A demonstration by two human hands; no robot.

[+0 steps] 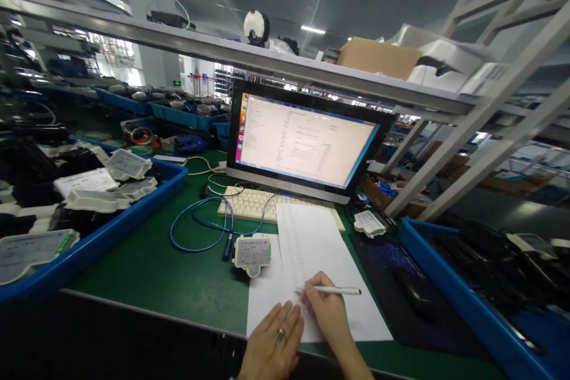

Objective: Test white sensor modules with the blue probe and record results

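Observation:
My right hand (326, 307) grips a white pen (341, 290), its tip on a sheet of paper (329, 255) that carries a column of faint marks. My left hand (275, 335), with a ring on one finger, lies flat on the lower left of the paper, fingers stretched out. Just above it, a white plastic module (252, 254) with a printed label and green terminals rests by the paper's left edge. A blue cable (178, 242) with a dark plug lies looped left of the module.
A lit monitor (305, 139) stands behind a cream keyboard (249, 205). Blue bins of modules (129, 222) and dark parts (467, 285) flank the green bench. A black mouse (414, 291) lies on a dark mat, near another white module (369, 223). A shelf (276, 65) crosses overhead.

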